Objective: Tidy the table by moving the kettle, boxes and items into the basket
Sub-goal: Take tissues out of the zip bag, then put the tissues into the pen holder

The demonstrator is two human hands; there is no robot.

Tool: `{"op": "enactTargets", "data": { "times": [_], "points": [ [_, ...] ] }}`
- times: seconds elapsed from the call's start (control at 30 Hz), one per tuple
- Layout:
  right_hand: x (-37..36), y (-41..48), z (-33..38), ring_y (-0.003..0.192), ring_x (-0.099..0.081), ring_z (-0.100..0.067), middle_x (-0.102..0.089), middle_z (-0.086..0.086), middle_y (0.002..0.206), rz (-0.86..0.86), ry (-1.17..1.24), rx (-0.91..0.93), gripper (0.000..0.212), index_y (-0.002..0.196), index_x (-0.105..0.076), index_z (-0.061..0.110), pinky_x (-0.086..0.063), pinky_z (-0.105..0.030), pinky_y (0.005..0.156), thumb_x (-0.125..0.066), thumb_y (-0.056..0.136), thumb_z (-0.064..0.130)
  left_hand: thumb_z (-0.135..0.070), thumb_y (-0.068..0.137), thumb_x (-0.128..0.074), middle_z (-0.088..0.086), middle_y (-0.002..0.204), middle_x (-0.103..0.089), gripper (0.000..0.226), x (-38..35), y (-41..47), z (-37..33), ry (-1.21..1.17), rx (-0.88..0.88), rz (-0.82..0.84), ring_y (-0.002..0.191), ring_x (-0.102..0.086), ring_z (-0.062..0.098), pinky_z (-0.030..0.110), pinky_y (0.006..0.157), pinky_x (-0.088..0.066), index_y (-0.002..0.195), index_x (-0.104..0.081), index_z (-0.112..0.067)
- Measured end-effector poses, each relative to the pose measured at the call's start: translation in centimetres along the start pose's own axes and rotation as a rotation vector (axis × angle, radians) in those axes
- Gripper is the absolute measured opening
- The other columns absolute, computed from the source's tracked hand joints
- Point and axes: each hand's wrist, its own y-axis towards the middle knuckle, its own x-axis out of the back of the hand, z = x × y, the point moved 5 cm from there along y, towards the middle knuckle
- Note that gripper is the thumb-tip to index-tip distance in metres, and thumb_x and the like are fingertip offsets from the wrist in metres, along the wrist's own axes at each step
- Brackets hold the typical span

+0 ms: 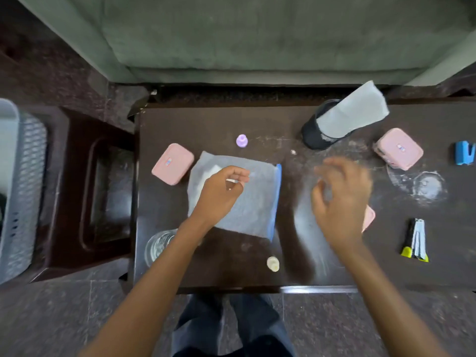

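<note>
My left hand (221, 191) hovers over a flat grey pouch with a blue edge (255, 202) at the table's middle. Its fingers are curled and a small pale sliver shows at the fingertips; I cannot tell if it holds anything. My right hand (340, 199), blurred, has its fingers spread and nothing in it, above the table and partly over a pink thing (369, 217). One pink box (172, 163) lies left of the pouch, another pink box (399, 148) at the right. The pale plastic basket (15, 189) stands at the far left on a dark stool (103, 191).
On the dark table (206, 266) stand a small purple bottle (241, 140), a black mesh holder (316, 135) with a grey pouch (353, 112) in it, a blue thing (465, 153), black-and-yellow items (414, 240), a glass (157, 247) and a cream lump (273, 264). A grey-green sofa (257, 34) lies beyond.
</note>
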Motion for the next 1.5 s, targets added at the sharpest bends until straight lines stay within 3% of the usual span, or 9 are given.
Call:
{"op": "enactTargets", "data": {
  "times": [0.07,0.3,0.5,0.57,0.67,1.0,1.2,1.37,1.5],
  "points": [
    [-2.5,-3.7,2.8,0.091,-0.052,-0.033,-0.064,-0.014,0.104,0.138,0.039,0.026,0.024,0.088,-0.067,0.008,-0.035,-0.038,0.080,-0.047,0.075,0.011,-0.003,0.085,-0.052,-0.009,0.097,-0.067,0.027,2.0,-1.8,0.9,0.126,-0.021,-0.005,0.081,-0.061,-0.001,0.015,0.077,-0.047,0.094,-0.063,-0.025],
    [-7.8,-10.2,11.5,0.097,-0.052,-0.026,-0.065,-0.010,0.103,0.346,0.133,0.028,0.020,0.085,-0.068,0.011,-0.049,-0.039,0.080,-0.059,0.068,0.006,-0.021,0.084,-0.059,-0.002,0.113,-0.066,0.025,8.0,-8.6,5.8,0.718,-0.094,-0.163,0.105,-0.058,0.024,0.039,0.092,-0.044,0.108,-0.065,-0.023],
    [-9.4,-11.1,13.2,0.094,-0.058,-0.033,-0.063,-0.014,0.102,0.409,0.097,0.002,0.020,0.088,-0.068,0.006,-0.054,-0.041,0.076,-0.060,0.070,0.001,-0.053,0.070,-0.069,-0.003,0.152,-0.022,0.082,7.3,-12.5,10.1,0.781,0.122,-0.051,0.136,-0.025,0.025,0.046,0.103,-0.039,0.140,-0.029,-0.037],
    [-9.4,-11.4,13.1,0.095,-0.057,-0.032,-0.062,-0.014,0.105,0.415,0.100,-0.016,0.021,0.090,-0.068,0.006,-0.054,-0.040,0.075,-0.060,0.071,-0.001,-0.047,0.069,-0.073,-0.003,0.155,-0.010,0.092,6.9,-13.0,10.6,0.788,0.141,-0.034,0.136,-0.021,0.026,0.047,0.099,-0.045,0.142,-0.018,-0.041],
    [-9.1,-11.8,13.1,0.098,-0.056,-0.031,-0.060,-0.015,0.109,0.408,0.115,-0.021,0.022,0.093,-0.068,0.005,-0.052,-0.038,0.077,-0.057,0.074,0.001,-0.029,0.072,-0.073,-0.003,0.148,-0.019,0.086,7.0,-12.9,10.6,0.814,0.117,-0.109,0.127,-0.032,0.027,0.042,0.086,-0.053,0.140,-0.022,-0.040],
    [-4.2,-11.7,6.6,0.098,-0.056,-0.034,-0.061,-0.016,0.108,0.236,0.122,-0.181,0.026,0.093,-0.068,0.004,-0.038,-0.023,0.085,-0.052,0.072,0.003,-0.025,0.070,-0.071,-0.011,0.138,-0.029,0.078,6.6,-14.9,4.1,0.824,-0.030,-0.121,0.117,-0.035,0.021,0.034,0.070,-0.051,0.135,-0.031,-0.044],
    [-0.8,-8.2,-3.8,0.102,-0.052,-0.047,-0.059,-0.022,0.113,0.200,-0.107,-0.336,0.032,0.097,-0.066,0.003,-0.044,-0.047,0.084,-0.054,0.069,0.013,-0.032,0.074,-0.068,-0.011,0.140,-0.025,0.078,2.1,-12.9,-2.5,0.831,-0.138,-0.040,0.120,-0.033,0.021,0.035,0.074,-0.049,0.137,-0.024,-0.047],
    [-1.8,-5.7,-11.4,0.143,0.002,-0.039,0.002,-0.009,0.157,0.691,-0.396,-0.466,0.102,0.144,-0.023,0.030,-0.012,-0.063,0.109,-0.082,0.062,0.037,-0.027,0.075,-0.064,-0.011,0.143,-0.025,0.078,-3.6,-9.6,-6.9,0.791,-0.208,-0.008,0.120,-0.035,0.021,0.029,0.072,-0.036,0.138,-0.025,-0.047],
    [-3.4,-5.3,-13.6,0.142,-0.007,-0.038,0.004,-0.007,0.157,0.881,-0.428,-0.414,0.115,0.146,-0.006,0.034,-0.012,-0.068,0.106,-0.080,0.059,0.046,-0.024,0.072,-0.069,-0.013,0.140,-0.027,0.083,-7.8,-6.6,-8.6,0.769,-0.224,0.033,0.117,-0.037,0.022,0.029,0.072,-0.036,0.139,-0.025,-0.047]
  ]
}}
